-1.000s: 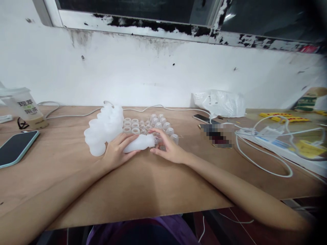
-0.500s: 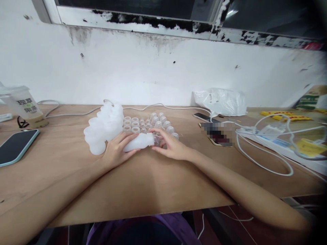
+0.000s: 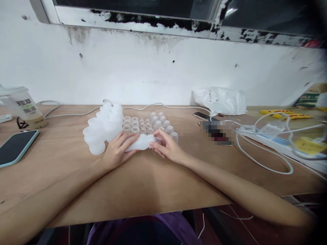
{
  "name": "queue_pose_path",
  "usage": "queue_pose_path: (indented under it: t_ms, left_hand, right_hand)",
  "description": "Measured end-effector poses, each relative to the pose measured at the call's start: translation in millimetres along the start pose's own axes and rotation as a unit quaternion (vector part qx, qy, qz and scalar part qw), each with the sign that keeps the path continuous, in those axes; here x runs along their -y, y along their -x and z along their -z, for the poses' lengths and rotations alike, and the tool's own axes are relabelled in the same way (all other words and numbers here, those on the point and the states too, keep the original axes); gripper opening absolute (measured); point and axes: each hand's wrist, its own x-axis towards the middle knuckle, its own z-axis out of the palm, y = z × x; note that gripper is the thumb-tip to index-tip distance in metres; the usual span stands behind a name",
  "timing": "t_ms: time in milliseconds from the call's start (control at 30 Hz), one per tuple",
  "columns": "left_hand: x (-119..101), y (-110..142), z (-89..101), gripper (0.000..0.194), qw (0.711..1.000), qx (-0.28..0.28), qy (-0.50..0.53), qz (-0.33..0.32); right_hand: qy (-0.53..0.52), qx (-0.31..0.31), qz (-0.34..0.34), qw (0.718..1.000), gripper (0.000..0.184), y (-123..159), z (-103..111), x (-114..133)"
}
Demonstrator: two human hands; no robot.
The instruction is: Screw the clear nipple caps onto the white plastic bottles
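Note:
My left hand point(image 3: 119, 149) is wrapped round the body of a milky white baby bottle point(image 3: 140, 142), which lies on its side above the table with its neck pointing right. At that neck, my right hand point(image 3: 168, 146) is closed, thumb and fingers round a clear dome cap point(image 3: 158, 139); the fingers partly hide where cap and bottle meet. Behind the hands stand rows of translucent collar rings point(image 3: 135, 130), small clear nipples point(image 3: 143, 130) and clear dome caps point(image 3: 166, 123). A cluster of upright white bottles point(image 3: 97, 146) is just left of my left hand.
A drink cup point(image 3: 30, 109) and a phone point(image 3: 17, 148) are at the left. Further right lie a dark phone point(image 3: 203, 116), a blurred-out item point(image 3: 217, 132), a plastic bag point(image 3: 221, 102), and a power strip point(image 3: 270, 139) with looping white cables. The wall borders the table's back.
My right fingers have closed in more tightly at the bottle's neck, the thumb moving slightly left and up. My left hand keeps its hold, and the bottle has barely shifted.

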Motion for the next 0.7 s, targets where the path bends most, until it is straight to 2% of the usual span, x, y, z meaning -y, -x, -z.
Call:
queue_pose_path:
  t_ms: [100,167,233,300,433,533,700]
  left_hand:
    - [0,0,-0.6,0.047,0.999,-0.006,-0.032,-0.017]
    - [-1,-2,-0.7,0.044,0.999,-0.006,-0.05,-0.016]
    - [-5,-6,0.2,0.041,0.998,-0.003,-0.059,-0.001]
    - [-10,-10,2.6,0.045,0.998,0.01,-0.053,0.024]
    - [-18,-13,9.3,0.05,0.995,0.071,-0.035,0.053]
    - [-18,-13,12.0,0.044,0.994,0.093,-0.043,0.037]
    - [-17,-12,10.5,0.041,0.994,0.083,-0.07,0.03]
  right_hand:
    - [-0.093,0.017,-0.049,0.994,0.028,-2,-4,-6]
    - [-0.109,0.021,-0.06,0.992,0.028,-5,-3,-8]
    - [-0.073,0.02,-0.048,0.996,0.029,-6,2,-5]
    - [0.012,0.004,0.0,1.0,0.03,-5,8,0]
    - [0.162,-0.016,0.106,0.981,0.034,-1,14,10]
    - [0.181,-0.009,0.116,0.977,0.033,2,13,12]
    - [0.173,-0.013,0.109,0.979,0.031,3,9,10]
